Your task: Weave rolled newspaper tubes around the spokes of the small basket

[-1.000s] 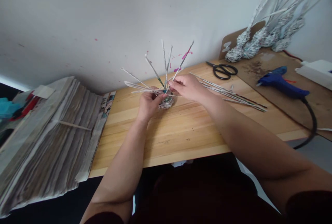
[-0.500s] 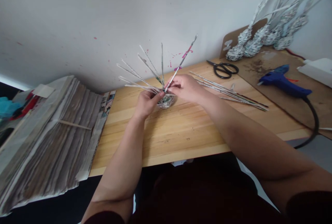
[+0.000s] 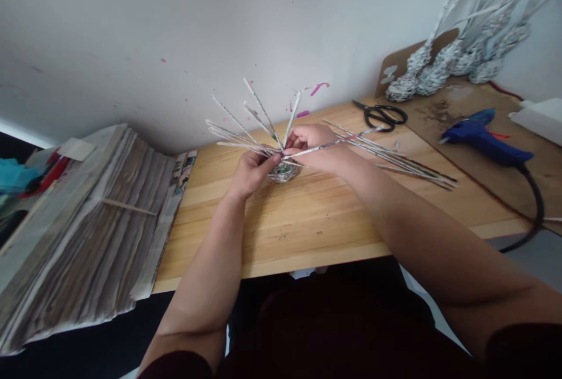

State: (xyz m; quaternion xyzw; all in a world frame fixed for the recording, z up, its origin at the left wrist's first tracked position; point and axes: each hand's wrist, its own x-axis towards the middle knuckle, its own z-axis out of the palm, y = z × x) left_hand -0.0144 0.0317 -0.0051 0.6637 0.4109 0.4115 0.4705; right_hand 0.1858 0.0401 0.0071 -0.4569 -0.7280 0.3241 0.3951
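- woven paper piece: located on the wooden table, in front of the person and between the two hands. rounded body, made of thin rolled-paper strands.
- paper spokes: extend from the top of the woven paper piece. most fan out upward and to the left; one white spoke stands close to the right fingers.
- left hand: thumb and fingers pinched on the top edge of the woven paper piece, at the base of the spokes.
- right hand: fingers bent and set at the right side of the spokes. which strand the fingertips grip, if any, cannot be told.
- long strand: runs from the top of the woven paper piece, across the front of the right hand, and rises toward the scissors.
- loose paper rolls: lie in a bundle on the table, beyond the right forearm.
- black-handled scissors: lie near the back edge of the table, behind the loose paper rolls.
- blue glue gun: rests on the brown mat at the right, black cable attached.
- other woven pieces: grouped at the back right, against a brown upright board.
- newspaper stack: at the left side of the table, with a band around it.
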